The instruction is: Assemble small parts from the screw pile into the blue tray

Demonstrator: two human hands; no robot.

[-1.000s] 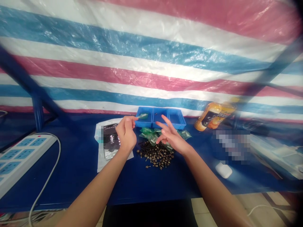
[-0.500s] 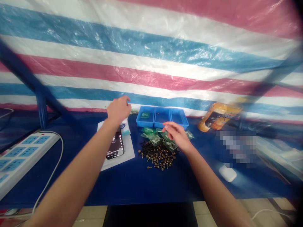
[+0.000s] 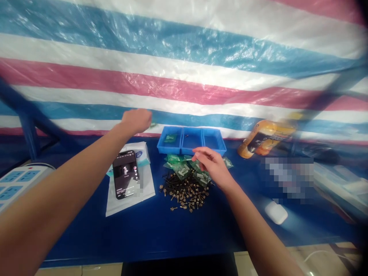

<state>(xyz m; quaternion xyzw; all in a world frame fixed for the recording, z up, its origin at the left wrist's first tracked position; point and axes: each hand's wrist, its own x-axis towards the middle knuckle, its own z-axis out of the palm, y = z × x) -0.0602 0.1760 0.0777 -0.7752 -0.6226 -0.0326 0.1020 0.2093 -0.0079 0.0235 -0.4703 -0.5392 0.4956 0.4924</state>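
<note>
Left hand (image 3: pixel 136 121) now higher, beyond phone (image 3: pixel 125 174) | right hand (image 3: pixel 212 166) unchanged above green packets (image 3: pixel 179 170)

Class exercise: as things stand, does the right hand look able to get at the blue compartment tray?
Probably yes: the right hand hovers just in front of the blue compartment tray, its fingertips close to the front rim, and nothing appears to stand between them.

The head-worn camera looks forward and down across a blue table (image 3: pixel 178 234) toward a striped tarpaulin (image 3: pixel 184 76).
</note>
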